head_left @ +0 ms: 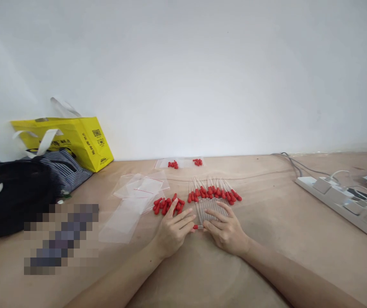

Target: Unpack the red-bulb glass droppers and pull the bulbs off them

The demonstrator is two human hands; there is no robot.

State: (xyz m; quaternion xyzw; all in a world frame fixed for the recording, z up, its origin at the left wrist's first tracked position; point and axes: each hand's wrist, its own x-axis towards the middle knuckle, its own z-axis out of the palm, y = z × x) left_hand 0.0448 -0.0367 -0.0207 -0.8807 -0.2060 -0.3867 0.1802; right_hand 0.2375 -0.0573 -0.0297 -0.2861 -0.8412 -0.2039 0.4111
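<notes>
Glass droppers (213,194) lie in a row at 12 o'clock, long axes 12-to-6, red bulbs far; right hand (226,233) presses flat on tube ends, nearer than left hand (173,231), both spread, gripping nothing

My tabletop (267,265) is a plain tan surface that runs right up to a bare white wall (183,64), all in soft, even light. On my left a yellow bag (83,139), a striped bag (64,169) and a black bag (10,196) sit bunched together. On my right there's a white power strip (347,201) with a grey cable (292,164) trailing toward the wall.
</notes>
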